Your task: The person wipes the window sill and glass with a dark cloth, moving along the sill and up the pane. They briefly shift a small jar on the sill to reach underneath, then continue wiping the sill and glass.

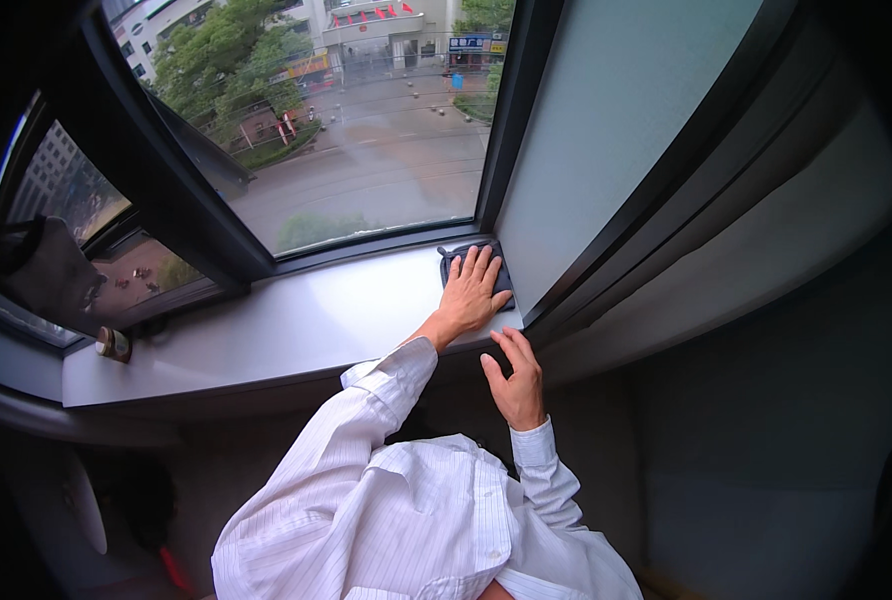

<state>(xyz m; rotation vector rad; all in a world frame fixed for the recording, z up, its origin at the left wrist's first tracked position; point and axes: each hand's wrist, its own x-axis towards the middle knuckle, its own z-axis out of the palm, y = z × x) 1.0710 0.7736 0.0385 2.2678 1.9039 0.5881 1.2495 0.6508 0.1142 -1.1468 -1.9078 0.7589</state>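
My left hand (473, 294) lies flat, fingers spread, on a folded dark cloth (503, 279) in the right corner of the white windowsill (326, 319). The palm presses the cloth's top, and a small loop sticks out at its upper left corner. Just off the sill's front edge, my right hand (518, 381) hovers with bent fingers apart and nothing in it. Striped white shirt sleeves cover both forearms.
A small lidded jar (113, 345) stands at the sill's left end. Dark window frames (378, 246) border the sill behind and at left. A pale side wall (611, 142) rises at the right, beside a curtain (723, 277).
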